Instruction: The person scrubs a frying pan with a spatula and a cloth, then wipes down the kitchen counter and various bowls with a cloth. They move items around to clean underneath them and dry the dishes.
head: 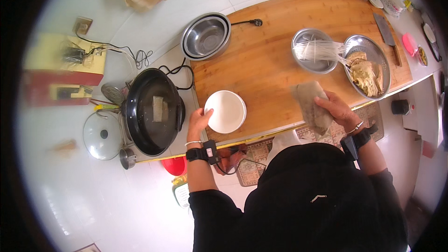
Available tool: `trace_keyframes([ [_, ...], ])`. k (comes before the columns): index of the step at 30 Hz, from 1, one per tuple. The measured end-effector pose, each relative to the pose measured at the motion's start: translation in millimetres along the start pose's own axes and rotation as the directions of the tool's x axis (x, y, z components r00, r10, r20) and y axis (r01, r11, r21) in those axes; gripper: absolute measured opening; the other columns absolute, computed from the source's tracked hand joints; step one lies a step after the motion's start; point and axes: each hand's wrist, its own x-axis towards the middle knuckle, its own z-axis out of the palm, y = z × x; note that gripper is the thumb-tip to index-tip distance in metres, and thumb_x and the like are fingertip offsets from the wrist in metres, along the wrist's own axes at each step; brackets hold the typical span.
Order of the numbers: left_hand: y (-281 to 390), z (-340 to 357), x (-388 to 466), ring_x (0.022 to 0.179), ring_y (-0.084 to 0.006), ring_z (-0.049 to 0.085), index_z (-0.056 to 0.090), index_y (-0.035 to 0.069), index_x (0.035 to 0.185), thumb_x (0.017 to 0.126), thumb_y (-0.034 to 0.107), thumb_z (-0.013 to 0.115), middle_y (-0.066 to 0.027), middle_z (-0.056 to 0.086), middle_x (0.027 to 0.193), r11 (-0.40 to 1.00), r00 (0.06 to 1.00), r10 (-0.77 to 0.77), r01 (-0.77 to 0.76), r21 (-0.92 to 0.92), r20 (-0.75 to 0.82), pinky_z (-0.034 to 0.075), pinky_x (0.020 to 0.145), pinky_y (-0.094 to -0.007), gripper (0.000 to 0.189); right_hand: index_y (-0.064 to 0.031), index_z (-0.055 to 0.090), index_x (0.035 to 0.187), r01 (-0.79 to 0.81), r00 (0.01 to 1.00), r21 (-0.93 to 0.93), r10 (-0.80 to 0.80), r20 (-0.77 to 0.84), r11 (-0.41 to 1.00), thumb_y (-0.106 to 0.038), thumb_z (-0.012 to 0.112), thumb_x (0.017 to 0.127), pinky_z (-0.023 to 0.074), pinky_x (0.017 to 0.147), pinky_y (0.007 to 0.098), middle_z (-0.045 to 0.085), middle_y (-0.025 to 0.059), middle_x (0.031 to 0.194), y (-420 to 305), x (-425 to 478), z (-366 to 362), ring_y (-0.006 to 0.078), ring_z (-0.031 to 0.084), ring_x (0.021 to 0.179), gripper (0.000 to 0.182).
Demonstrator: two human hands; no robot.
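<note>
My left hand [200, 121] grips the rim of a white bowl [228, 112] at the near left corner of the wooden board, thumb inside the rim. Nothing shows inside the bowl. In my right hand [336, 108] is a folded, greyish-brown cloth [312, 106], held over the board's front edge and slightly blurred. Beyond that hand, a steel bowl [308, 68] carries white noodles [320, 49] whose ends reach over to a steel colander [383, 64]. Pale brown, partly shredded food pieces [364, 71] lie in the colander.
Left of the board stands a black electric wok [140, 126] with liquid and a pale block inside. Nested steel basins [206, 36] and a power plug [258, 22] lie at the back left. A cleaver [385, 31] rests at the right end. A glass lid [101, 136] leans left of the wok.
</note>
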Motion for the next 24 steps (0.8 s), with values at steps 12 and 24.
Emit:
trace_keyframes([
  [12,23.7,44.9,-43.9,0.069,-0.0391,0.068,0.049,-0.017,0.114,0.082,-0.001,0.044,-0.0278,0.064,0.094,0.850,0.952,-0.305,0.288,-0.442,0.034,0.059,0.049,-0.0363,0.036,0.0026,0.049,0.130,0.005,0.989,0.213,0.026,-0.145,0.977,-0.030,0.064,0.092,0.0537,0.084,0.0311,0.063,0.0105,0.114,34.2,-86.9,-36.3,0.0175,0.064,0.098,0.052],
  [24,99.2,26.0,-101.6,0.077,-0.0421,0.065,0.038,-0.002,0.128,0.080,-0.005,0.054,-0.0260,0.050,0.126,0.482,0.582,0.756,-0.185,0.856,-0.300,0.055,0.064,-0.0452,0.051,0.0028,0.053,0.125,0.094,0.973,0.287,-0.027,-0.230,0.953,-0.022,0.064,0.091,0.0528,0.086,0.0325,0.065,0.0093,0.111,62.3,-116.6,-61.0,0.0180,0.065,0.096,0.044],
])
